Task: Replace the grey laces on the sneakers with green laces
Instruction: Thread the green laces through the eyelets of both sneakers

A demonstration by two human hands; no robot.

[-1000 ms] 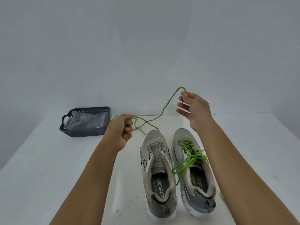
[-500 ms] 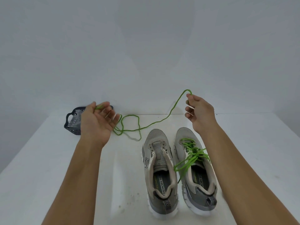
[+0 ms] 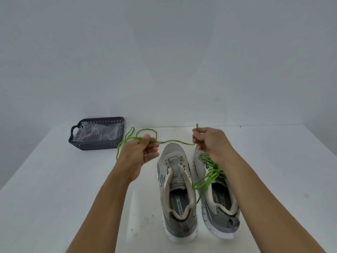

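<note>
Two grips, left hand (image 3: 140,153) and right hand (image 3: 209,141), each pinching the green lace (image 3: 173,141) slack between them.

Count, head view:
- Sneakers: two, grey. One unlaced sneaker (image 3: 176,181); one laced sneaker (image 3: 218,194).
- Green laces: two. One loose green lace (image 3: 171,141); one threaded green lace (image 3: 209,172).
- Hands: two, left hand (image 3: 140,152) and right hand (image 3: 211,143).
- Baskets: one dark perforated basket (image 3: 98,145).
- Clear plastic bags: one, clear plastic bag (image 3: 98,133).
- Tables: one white table (image 3: 54,189).

"MEMORY FO" reads on both sneaker insoles (image 3: 177,203).
</note>
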